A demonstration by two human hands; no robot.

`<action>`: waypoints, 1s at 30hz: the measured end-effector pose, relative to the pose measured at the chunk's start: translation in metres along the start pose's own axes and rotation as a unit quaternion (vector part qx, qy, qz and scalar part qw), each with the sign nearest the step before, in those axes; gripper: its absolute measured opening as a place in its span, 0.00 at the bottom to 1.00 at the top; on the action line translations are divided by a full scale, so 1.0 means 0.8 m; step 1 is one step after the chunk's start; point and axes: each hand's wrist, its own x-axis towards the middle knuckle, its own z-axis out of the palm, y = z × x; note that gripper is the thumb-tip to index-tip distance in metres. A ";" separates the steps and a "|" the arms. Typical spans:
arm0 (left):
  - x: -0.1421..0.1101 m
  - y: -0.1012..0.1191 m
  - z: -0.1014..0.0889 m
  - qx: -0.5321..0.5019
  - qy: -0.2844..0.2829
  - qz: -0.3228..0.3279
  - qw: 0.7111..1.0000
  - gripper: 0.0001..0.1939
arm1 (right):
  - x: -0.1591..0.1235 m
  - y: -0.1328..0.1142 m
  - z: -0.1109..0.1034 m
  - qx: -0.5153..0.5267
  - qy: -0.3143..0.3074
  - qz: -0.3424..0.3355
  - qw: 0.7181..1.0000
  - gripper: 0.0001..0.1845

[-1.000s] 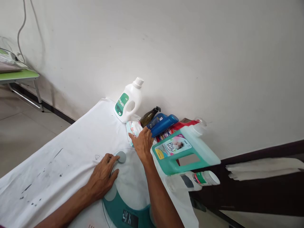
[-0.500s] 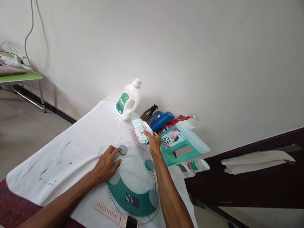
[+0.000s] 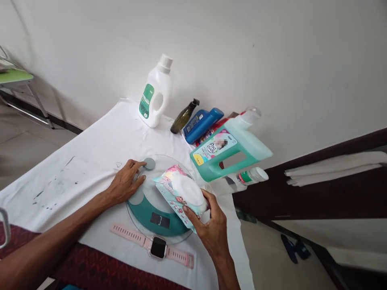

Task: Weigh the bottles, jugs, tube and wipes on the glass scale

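Observation:
My right hand (image 3: 213, 225) grips one end of a pack of wet wipes (image 3: 178, 189), pink and mint with a white lid. The pack is tilted over a round glass bathroom scale (image 3: 178, 228) and hides part of it. My left hand (image 3: 125, 181) rests at the scale's left rim, thumb and index finger spread on the glass near a grey pad. Marks show on the scale's dark display, but I cannot read them. In front of the scale lies a smartwatch (image 3: 158, 247) with a pink strap.
Against the wall stands a white jug (image 3: 155, 90). Beside it lean a dark pump bottle (image 3: 184, 117), a blue bottle (image 3: 203, 125) and a red pack. A green detergent jug (image 3: 216, 151) and a clear bottle (image 3: 246, 176) lie at the right edge of the white cloth (image 3: 93, 161).
The pack of wipes has come in my right hand from beside the bottles toward me, over the scale. My left hand stays at the scale's rim. The view has shifted, showing the whole watch.

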 end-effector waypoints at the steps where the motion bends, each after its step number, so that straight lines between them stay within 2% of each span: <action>1: 0.001 0.002 -0.001 0.007 -0.001 -0.004 1.000 0.23 | -0.002 0.006 0.001 0.017 -0.005 -0.014 1.000 0.34; 3: 0.002 0.004 -0.002 0.017 0.001 -0.011 1.000 0.23 | -0.003 0.020 0.006 0.071 -0.011 -0.028 0.997 0.38; 5: 0.003 0.006 -0.003 0.024 0.000 -0.015 1.000 0.23 | -0.003 0.039 0.012 0.117 0.009 -0.022 0.993 0.41; 8: 0.003 0.006 -0.003 0.035 0.001 -0.014 0.999 0.23 | -0.007 0.063 0.020 0.130 0.056 -0.002 0.990 0.46; 10: 0.004 0.005 -0.003 0.045 0.005 -0.011 0.999 0.23 | -0.010 0.070 0.023 0.127 0.062 0.001 0.990 0.47; 14: 0.006 0.008 -0.004 0.052 0.003 -0.012 0.999 0.23 | -0.011 0.067 0.023 0.098 0.053 -0.011 0.994 0.42; 22: 0.009 0.014 -0.009 0.054 -0.018 -0.017 0.998 0.23 | -0.011 0.063 0.024 0.061 0.062 -0.018 0.996 0.40; 30: 0.007 0.009 -0.007 0.052 -0.020 -0.025 0.998 0.23 | -0.014 0.067 0.028 0.046 0.153 -0.032 0.987 0.33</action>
